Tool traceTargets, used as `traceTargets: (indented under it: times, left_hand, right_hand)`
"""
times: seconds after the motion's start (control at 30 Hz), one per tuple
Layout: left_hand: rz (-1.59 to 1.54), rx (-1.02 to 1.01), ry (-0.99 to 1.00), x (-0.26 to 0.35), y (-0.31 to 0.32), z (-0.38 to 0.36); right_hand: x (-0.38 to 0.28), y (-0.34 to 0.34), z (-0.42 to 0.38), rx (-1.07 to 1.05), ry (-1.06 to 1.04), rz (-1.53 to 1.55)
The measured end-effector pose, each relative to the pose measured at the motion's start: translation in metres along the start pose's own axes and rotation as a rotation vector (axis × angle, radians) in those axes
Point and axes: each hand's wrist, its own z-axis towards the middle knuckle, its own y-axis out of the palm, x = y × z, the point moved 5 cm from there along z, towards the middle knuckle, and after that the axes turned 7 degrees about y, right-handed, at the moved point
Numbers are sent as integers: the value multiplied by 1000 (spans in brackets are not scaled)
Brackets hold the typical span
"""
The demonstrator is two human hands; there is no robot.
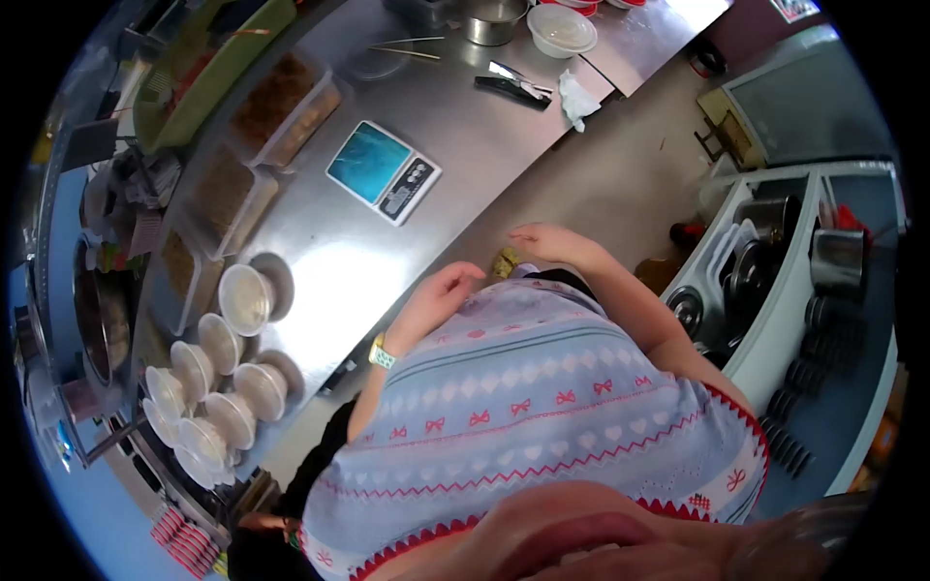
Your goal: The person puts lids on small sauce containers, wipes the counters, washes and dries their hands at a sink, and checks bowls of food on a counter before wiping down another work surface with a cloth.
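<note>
My left hand (449, 292), with a watch on its wrist, hangs in front of my apron by the edge of the steel table. Its fingers are loosely bent and apart, with nothing in them. My right hand (547, 242) hovers in front of my body, fingers loosely stretched, also holding nothing. Nearest the left hand on the table is a digital kitchen scale (383, 172) with a blue-looking plate and nothing on it. Several round lidded plastic bowls (247, 300) stand in a group at the left, some stacked.
Clear tubs of food (281, 111) line the table's back beside a green basket (184, 97). Farther along are chopsticks (407, 48), a black-and-silver tool (513, 87), crumpled tissue (578, 100), a metal pot (492, 21) and a lidded white bowl (562, 31). Shelves with pots (765, 218) stand right.
</note>
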Motion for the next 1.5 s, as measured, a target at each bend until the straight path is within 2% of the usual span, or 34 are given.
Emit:
traceTargets:
  times: [0.03,0.07,0.13,0.17,0.2,0.27,0.33,0.4,0.43,0.5,0.67,0.73,0.77,0.83,0.93,0.97,1.0,1.07,1.2,1.27,1.4,1.43,1.5]
  left_hand:
    - [16,-55,-8,23,14,20]
    - [1,-39,-18,25,18,40]
    - [129,-145,-21,24,24,72]
    - [256,-155,-89,37,21,84]
    - [250,-158,-108,34,21,100]
    - [278,-95,-70,29,21,132]
    - [246,-96,-138,27,21,159]
    - [260,-107,-84,36,22,190]
    - [240,-107,-88,32,24,210]
    - [207,-69,-51,29,20,245]
    - [315,14,46,55,11,339]
    - [310,15,50,70,5,364]
    - [332,28,33,77,2,372]
    - [362,35,16,86,-3,381]
    - [318,121,21,81,-11,385]
    - [317,182,10,76,-15,386]
    - [313,248,1,71,-21,387]
    - [283,313,-63,58,-26,390]
    - [259,486,-178,60,-7,399]
    - [227,542,-203,63,12,409]
    - [102,648,-249,57,44,434]
    - [83,654,-316,58,53,442]
    - [38,673,-305,55,69,454]
  right_hand:
    - [20,-24,-5,66,12,11]
    - [35,-37,-9,42,9,7]
    - [67,-60,-16,151,218,112]
    - [75,-70,-16,188,246,174]
    - [86,-72,-10,173,252,185]
    - [94,-93,3,375,95,224]
    - [91,-125,11,375,175,226]
    - [97,-168,26,535,68,131]
    - [109,-191,39,521,78,121]
    - [118,-238,61,717,-23,20]
    - [134,-298,117,705,57,-256]
    - [162,-292,150,537,7,-355]
    - [168,-298,156,546,20,-349]
    - [178,-303,167,373,-15,-167]
    - [199,-335,160,396,-17,-73]
    - [209,-362,151,560,-42,1]
    - [225,-387,143,768,85,122]
    - [256,-440,140,973,186,148]
    - [292,-470,200,795,38,2]
    - [283,-458,238,635,-113,-724]
    - [286,-490,269,607,-72,-646]
    - [287,-503,277,567,-37,-687]
    - [293,-516,285,517,-9,-726]
